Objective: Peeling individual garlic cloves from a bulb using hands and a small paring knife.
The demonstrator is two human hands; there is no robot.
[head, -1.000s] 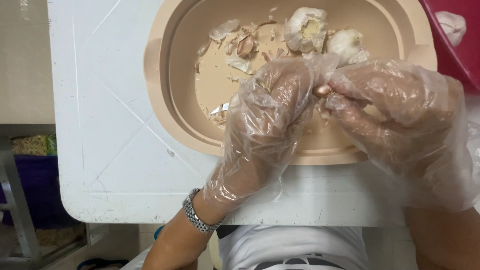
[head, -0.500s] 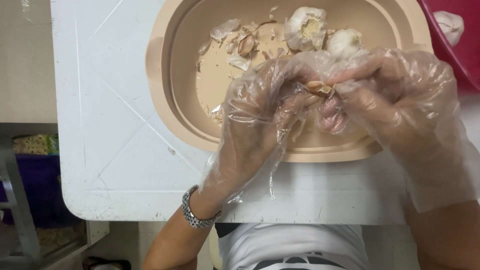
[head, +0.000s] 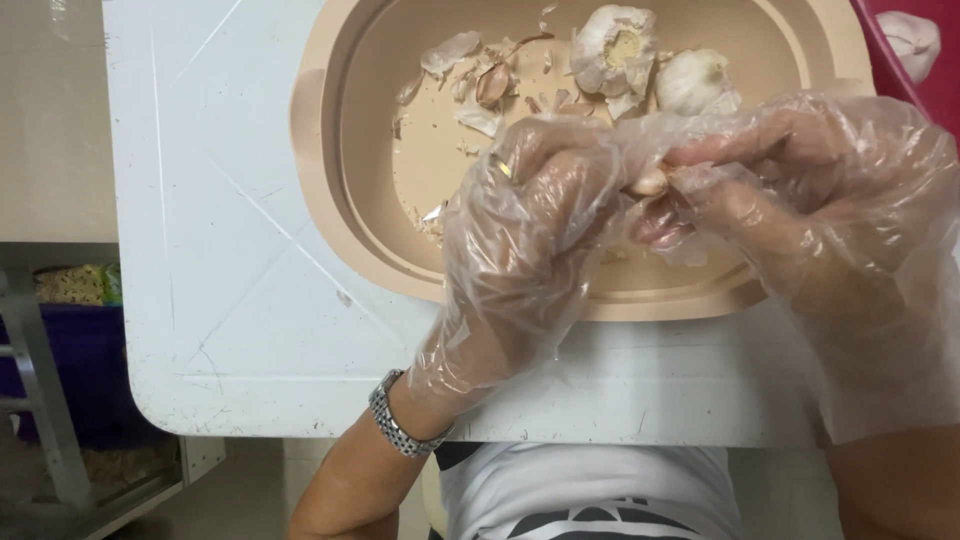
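Both of my hands wear loose clear plastic gloves and meet over a tan oval tray [head: 320, 150]. My left hand [head: 530, 240] and my right hand [head: 790, 200] pinch one small garlic clove [head: 650, 182] between their fingertips. Two garlic bulbs [head: 612, 45] [head: 692, 78] lie at the far side of the tray, with papery skins and a loose clove [head: 492, 85] scattered to their left. A metal watch [head: 398, 420] sits on my left wrist.
The tray rests on a scratched white table [head: 220, 260] whose near edge is at my waist. A red container [head: 915, 50] with a garlic bulb sits at the top right. A blue bin and a metal frame [head: 50, 360] stand on the floor at left.
Both hands have shifted slightly toward me and closed in on the clove; the fingers have worked at it, and the camera view has barely moved.
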